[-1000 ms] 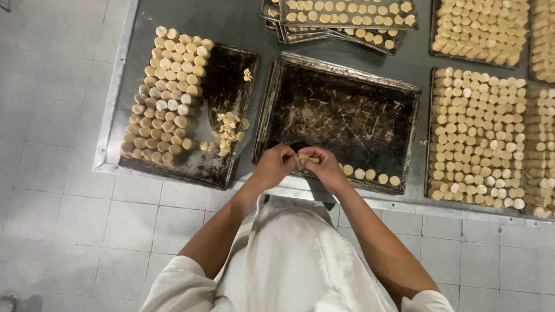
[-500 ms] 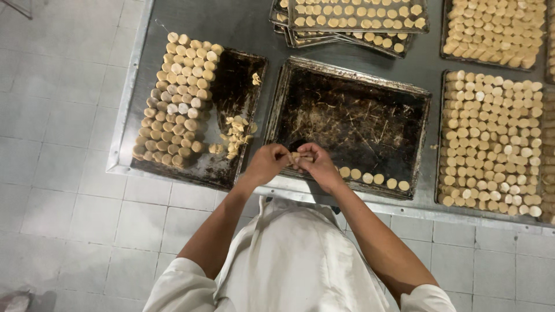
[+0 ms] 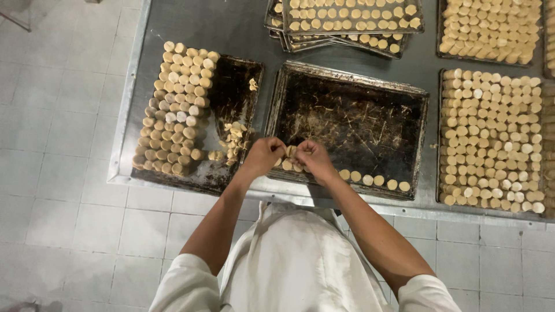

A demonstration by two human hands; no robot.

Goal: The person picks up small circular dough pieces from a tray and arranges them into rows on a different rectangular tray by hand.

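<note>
Hands: both are brought together over the near edge of the dark, scorched rectangular metal baking tray (image 3: pixel 352 124), the left hand (image 3: pixel 263 156) at 9 o'clock of the right hand (image 3: pixel 315 159).
Grip: the fingers of both hands are curled closed around a small cluster of pale round dough discs (image 3: pixel 289 159); how many are pinched cannot be told.
Row in progress: a short line of the same pale discs (image 3: pixel 373 180) is laid along the tray's near rim, at 3 o'clock of the hands, each disc just beside the next.
Supply: a heap of stacked pale discs (image 3: pixel 176 107) is held on a second dark tray (image 3: pixel 231 81) at 9 o'clock, with loose pieces (image 3: pixel 234 138) scattered near its right side.
Filled trays: full trays of discs (image 3: pixel 491 138) are seen at 3 o'clock and more (image 3: pixel 352 14) at 12 o'clock on the grey steel table (image 3: pixel 243 29).
Doing it well: discs are best separated one at a time and set flat, edges close but not overlapping, so the line along the rim is kept straight.
Care: soft dough is judged easily dented, so a light pinch is advised.
</note>
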